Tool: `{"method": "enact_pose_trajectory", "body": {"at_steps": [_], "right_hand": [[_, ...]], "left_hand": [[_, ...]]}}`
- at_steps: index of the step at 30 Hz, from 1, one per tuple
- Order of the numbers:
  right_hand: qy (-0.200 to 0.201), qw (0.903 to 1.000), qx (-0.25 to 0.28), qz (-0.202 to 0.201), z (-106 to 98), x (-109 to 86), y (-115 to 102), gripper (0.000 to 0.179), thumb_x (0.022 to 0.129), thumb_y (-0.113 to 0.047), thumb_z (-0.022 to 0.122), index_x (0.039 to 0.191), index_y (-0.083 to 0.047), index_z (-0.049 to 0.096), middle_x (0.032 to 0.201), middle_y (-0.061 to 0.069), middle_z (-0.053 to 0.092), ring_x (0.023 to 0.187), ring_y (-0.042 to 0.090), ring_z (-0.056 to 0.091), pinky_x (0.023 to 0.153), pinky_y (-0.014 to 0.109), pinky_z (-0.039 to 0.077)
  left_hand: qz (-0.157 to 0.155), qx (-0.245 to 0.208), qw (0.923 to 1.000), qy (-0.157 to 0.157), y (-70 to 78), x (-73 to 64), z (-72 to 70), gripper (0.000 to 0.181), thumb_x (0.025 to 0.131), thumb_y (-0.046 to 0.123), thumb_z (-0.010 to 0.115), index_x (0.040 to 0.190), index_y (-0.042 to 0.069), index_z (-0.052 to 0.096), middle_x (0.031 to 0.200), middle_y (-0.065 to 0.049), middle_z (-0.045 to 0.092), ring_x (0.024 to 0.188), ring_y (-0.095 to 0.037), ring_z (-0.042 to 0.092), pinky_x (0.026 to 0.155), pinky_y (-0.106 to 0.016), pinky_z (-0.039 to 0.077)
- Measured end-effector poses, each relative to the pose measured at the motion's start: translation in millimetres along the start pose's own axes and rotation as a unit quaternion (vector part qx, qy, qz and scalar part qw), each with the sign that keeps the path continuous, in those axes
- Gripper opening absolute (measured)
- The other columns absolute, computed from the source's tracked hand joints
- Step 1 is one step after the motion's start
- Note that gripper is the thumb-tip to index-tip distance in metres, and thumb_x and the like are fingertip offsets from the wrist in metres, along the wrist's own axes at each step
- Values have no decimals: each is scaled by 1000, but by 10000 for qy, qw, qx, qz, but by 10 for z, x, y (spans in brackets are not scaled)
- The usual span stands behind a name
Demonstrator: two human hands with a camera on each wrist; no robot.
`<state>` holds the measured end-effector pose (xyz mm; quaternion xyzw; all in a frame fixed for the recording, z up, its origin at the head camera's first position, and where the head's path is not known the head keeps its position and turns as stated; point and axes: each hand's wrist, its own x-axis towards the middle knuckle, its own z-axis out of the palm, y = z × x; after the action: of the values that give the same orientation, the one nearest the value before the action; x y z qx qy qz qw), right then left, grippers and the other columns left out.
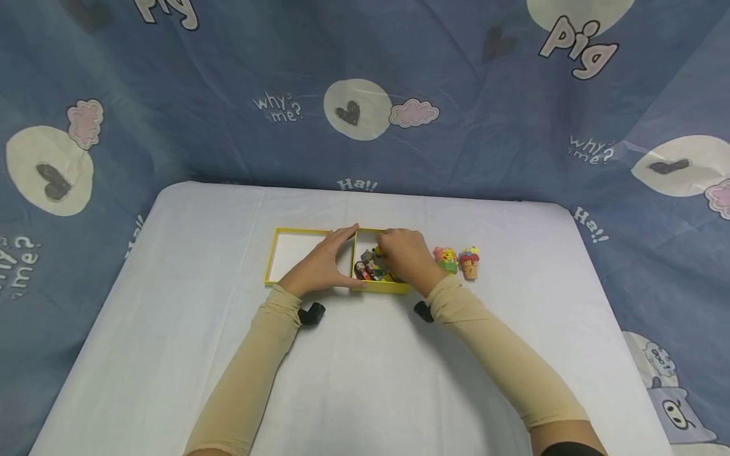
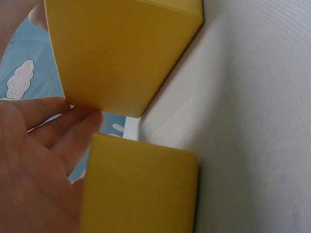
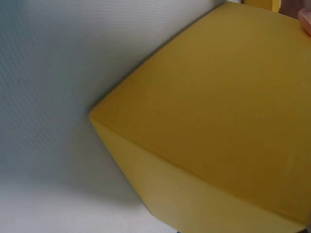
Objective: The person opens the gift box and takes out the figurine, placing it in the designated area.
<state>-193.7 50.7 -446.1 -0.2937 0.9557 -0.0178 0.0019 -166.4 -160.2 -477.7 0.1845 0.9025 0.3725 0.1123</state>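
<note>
A shallow yellow box [image 1: 386,288] with a white inside holds several small toy figurines [image 1: 367,268]. My left hand [image 1: 322,263] grips this box at its left side, thumb along the near wall and fingertips at the far left corner. In the left wrist view, those fingers meet the box's yellow wall [image 2: 121,53]. My right hand [image 1: 412,258] reaches down into the box with curled fingers. A yellow figurine [image 1: 377,251] shows at its fingertips, mostly covered by the hand. In the right wrist view, the yellow outer wall [image 3: 204,111] fills much of the picture.
A yellow-rimmed white box lid [image 1: 296,233] lies left of the box, partly behind my left hand. Two figurines stand apart on the right: a green and yellow one [image 1: 447,259] and an ice-cream-cone one [image 1: 470,263]. White cloth [image 1: 365,380] covers the table; a blue printed curtain [image 1: 467,145] hangs behind.
</note>
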Motion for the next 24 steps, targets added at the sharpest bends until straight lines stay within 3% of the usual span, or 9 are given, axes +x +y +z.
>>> {"method": "enact_pose_trajectory", "body": {"at_steps": [9, 16, 24], "right_hand": [[60, 9999, 57, 79, 13, 2, -19, 14, 84, -25, 76, 82, -13, 68, 69, -2, 59, 57, 12, 53, 50, 34, 49], [87, 9999, 38, 88, 23, 7, -11, 12, 84, -22, 76, 82, -13, 69, 68, -2, 60, 56, 12, 53, 50, 33, 49], [208, 9996, 162, 100, 31, -6, 9, 16, 83, -26, 77, 78, -14, 68, 67, -3, 60, 56, 12, 53, 50, 32, 48]], "left_hand": [[15, 0, 10000, 11, -6, 0, 0, 126, 55, 77, 77, 156, 37, 13, 163, 1, 20, 152, -26, 13, 119, -55, 24], [30, -13, 10000, 13, -4, -3, -7, 128, 55, 76, 78, 157, 28, 17, 163, 0, 21, 152, -30, 13, 120, -55, 22], [20, -45, 10000, 22, 1, 1, -5, 128, 55, 76, 78, 157, 29, 17, 163, -1, 21, 151, -31, 14, 120, -56, 22]]}}
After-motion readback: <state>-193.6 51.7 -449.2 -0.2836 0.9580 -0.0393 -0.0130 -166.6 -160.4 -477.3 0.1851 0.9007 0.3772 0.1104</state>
